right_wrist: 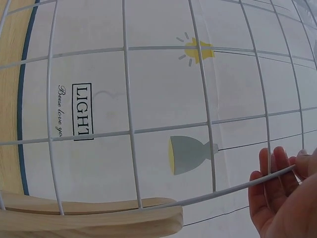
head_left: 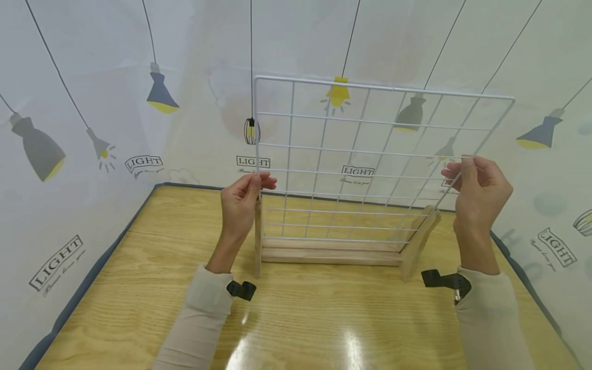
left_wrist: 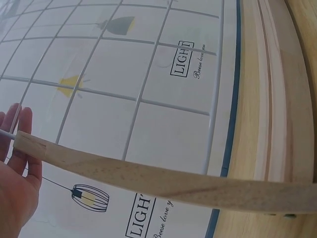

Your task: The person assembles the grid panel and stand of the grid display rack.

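A white wire grid panel [head_left: 349,122] stands between the two side pieces of a wooden stand [head_left: 330,253], tilted a little in the head view. My left hand [head_left: 239,202] pinches the panel's left edge wire just above the left wooden side piece [left_wrist: 124,173]. On the other side, my right hand [head_left: 483,192] grips the right edge wire with thumb and fingers, higher than the right side piece [head_left: 418,241]. In the right wrist view, the edge wire runs down beside the rounded wooden end [right_wrist: 168,218]. Whether it sits in a groove there, I cannot tell.
The stand rests on a wood-grain table [head_left: 296,313] with a dark blue border along its edges. Behind and beside it hangs a pale backdrop [head_left: 203,118] printed with lamps and the word LIGHT. Black bands with small mounts [head_left: 241,290] sit on both wrists.
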Tool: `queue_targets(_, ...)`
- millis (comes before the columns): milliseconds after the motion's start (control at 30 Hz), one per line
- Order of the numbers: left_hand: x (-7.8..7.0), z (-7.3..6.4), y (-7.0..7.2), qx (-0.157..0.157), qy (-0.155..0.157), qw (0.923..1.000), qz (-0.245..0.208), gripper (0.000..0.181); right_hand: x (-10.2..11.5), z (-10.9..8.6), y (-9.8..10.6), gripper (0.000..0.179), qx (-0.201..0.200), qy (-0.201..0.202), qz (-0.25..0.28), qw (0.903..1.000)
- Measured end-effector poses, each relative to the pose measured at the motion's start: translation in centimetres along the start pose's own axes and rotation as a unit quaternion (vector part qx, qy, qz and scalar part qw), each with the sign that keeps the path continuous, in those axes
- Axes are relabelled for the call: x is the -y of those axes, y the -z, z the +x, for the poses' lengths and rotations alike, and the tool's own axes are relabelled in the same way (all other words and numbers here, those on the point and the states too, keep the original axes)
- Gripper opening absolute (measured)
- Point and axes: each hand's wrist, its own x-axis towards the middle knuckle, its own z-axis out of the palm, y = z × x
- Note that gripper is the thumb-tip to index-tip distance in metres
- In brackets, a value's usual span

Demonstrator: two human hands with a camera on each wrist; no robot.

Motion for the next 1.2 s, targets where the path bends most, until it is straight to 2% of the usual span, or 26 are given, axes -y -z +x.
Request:
queue_targets(667,0.19,0.08,-0.02,0.003,-0.006,0.9999,-0.014,0.029,0.14,0.13,-0.16,0.016,0.001,-0.024,0.045,0.9987)
queue_targets(1200,0.45,-0.15,-0.13,0.006,-0.017,0.9997,-0.019,0.029,0.07,-0.09,0.02,0.018,0.003,-0.028,0.039,0.9988)
